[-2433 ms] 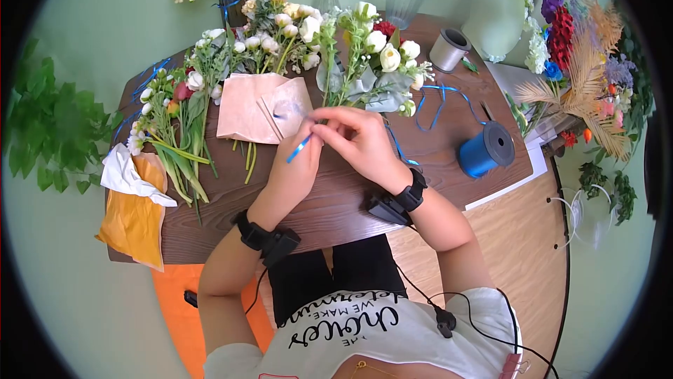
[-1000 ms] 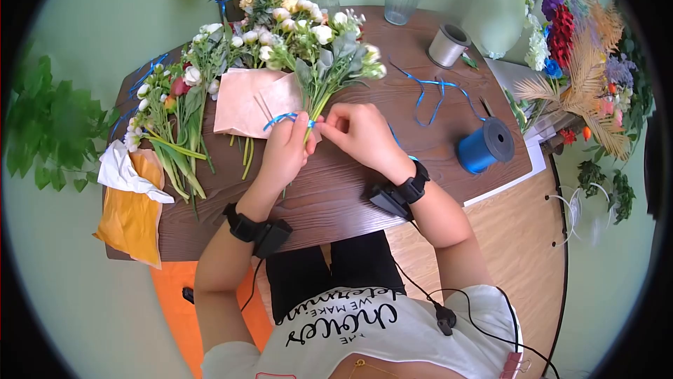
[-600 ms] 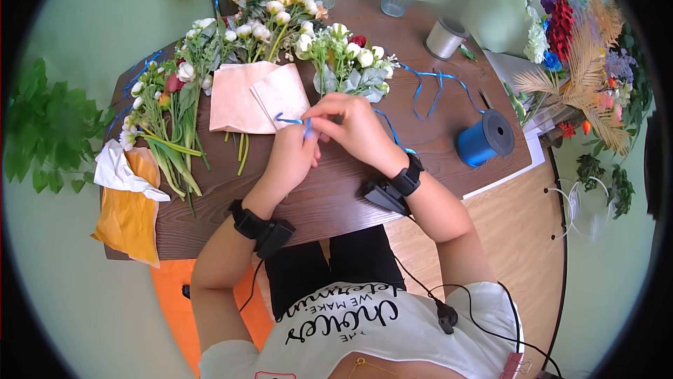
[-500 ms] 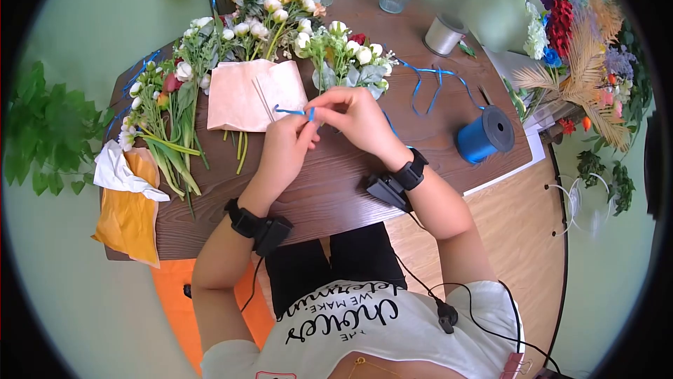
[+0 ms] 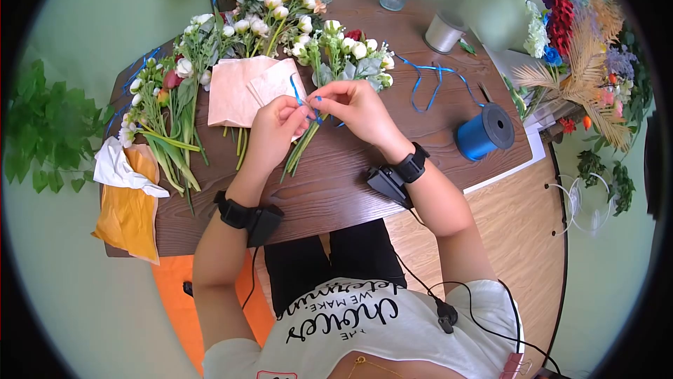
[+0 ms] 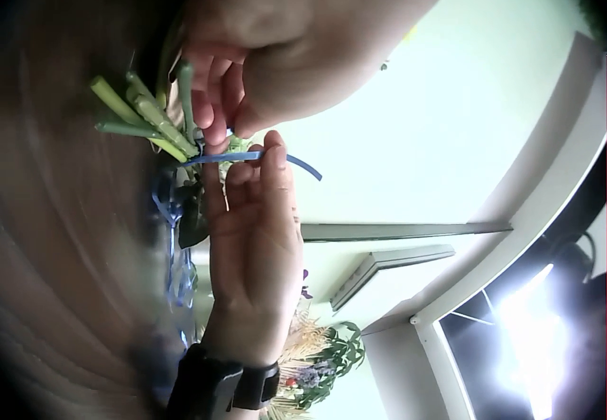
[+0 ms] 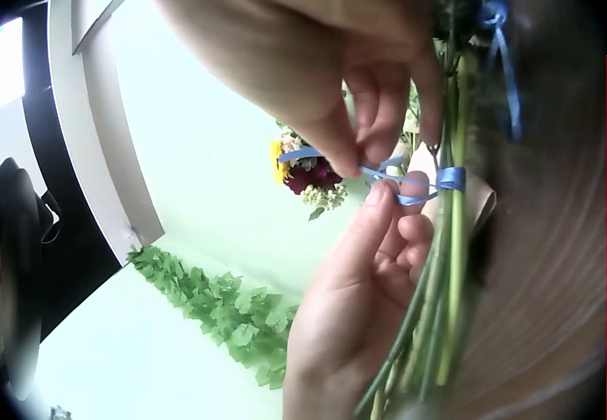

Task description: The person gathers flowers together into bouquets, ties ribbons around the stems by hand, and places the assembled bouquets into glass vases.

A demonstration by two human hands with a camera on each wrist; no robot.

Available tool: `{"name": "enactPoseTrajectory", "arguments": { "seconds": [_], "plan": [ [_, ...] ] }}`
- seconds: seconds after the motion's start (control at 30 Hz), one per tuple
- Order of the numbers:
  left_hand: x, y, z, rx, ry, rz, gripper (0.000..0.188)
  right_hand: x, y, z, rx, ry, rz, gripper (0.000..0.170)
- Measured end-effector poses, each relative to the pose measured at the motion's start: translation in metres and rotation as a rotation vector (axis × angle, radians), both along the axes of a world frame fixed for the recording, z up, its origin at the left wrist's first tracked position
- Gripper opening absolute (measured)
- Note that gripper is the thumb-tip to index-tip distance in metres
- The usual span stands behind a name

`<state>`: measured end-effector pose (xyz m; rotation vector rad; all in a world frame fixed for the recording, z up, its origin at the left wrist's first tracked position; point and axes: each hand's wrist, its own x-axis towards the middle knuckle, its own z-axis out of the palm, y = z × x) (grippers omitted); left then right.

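Both hands meet at the stems of a bouquet [image 5: 350,67] of white flowers and green leaves, which lies on the table. A blue ribbon [image 7: 451,179] is wrapped round its green stems [image 7: 455,268]. My left hand [image 5: 275,130] pinches the ribbon between thumb and forefinger, with one loose end standing up above it. From the other side my right hand [image 5: 357,114] pinches the ribbon close to the left fingertips. In the left wrist view the cut stem ends [image 6: 133,112] stick out past the hands.
More flower bunches [image 5: 259,25] and a pink paper packet [image 5: 235,91] lie at the back and left. At the right stand a blue ribbon spool [image 5: 484,132] and a silver spool [image 5: 445,32]. An orange packet [image 5: 126,214] sits at the table's left edge.
The left hand gripped the stems a second ago; now its fingers pinch the ribbon and the stems show below the hands. The bouquet has shifted, and the ribbon's loose end now points up.
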<state>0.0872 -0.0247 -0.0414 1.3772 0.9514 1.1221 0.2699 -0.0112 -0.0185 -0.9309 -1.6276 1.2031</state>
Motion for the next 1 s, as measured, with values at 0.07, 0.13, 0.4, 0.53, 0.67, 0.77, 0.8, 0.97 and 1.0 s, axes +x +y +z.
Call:
{"name": "enactPoseTrajectory", "arguments": {
  "seconds": [0.07,0.13,0.4,0.53,0.67,0.77,0.8,0.97,1.0],
  "plan": [
    [-0.003,0.001,0.0,-0.038,0.031,-0.054,0.015,-0.003,-0.003,0.004,0.077,0.053,0.034,0.014],
    [-0.005,0.0,0.001,-0.053,0.126,-0.093,0.016,-0.004,-0.001,0.002,0.254,0.018,0.014,0.011],
    [0.002,-0.005,-0.001,-0.013,0.188,-0.275,0.02,-0.003,-0.003,0.001,0.117,-0.075,0.052,0.013],
    [-0.004,0.001,-0.004,-0.099,0.147,-0.231,0.023,0.002,0.0,0.006,0.084,-0.224,-0.021,0.015],
    [-0.003,-0.001,-0.001,-0.082,0.18,-0.202,0.022,0.012,0.002,0.008,0.149,-0.353,0.093,0.014],
    [-0.004,0.0,-0.003,-0.062,0.202,-0.2,0.021,0.018,0.004,0.01,0.031,-0.385,0.132,0.012],
    [-0.005,0.002,-0.003,-0.063,0.186,-0.202,0.02,0.021,0.005,0.011,0.004,-0.373,0.157,0.012],
    [-0.003,-0.004,0.003,0.018,0.26,-0.103,0.014,0.025,0.005,0.016,0.082,-0.471,0.178,0.011],
    [-0.002,-0.007,0.005,0.084,0.313,-0.079,0.013,0.023,0.003,0.017,0.168,-0.498,0.156,0.012]
  ]
}}
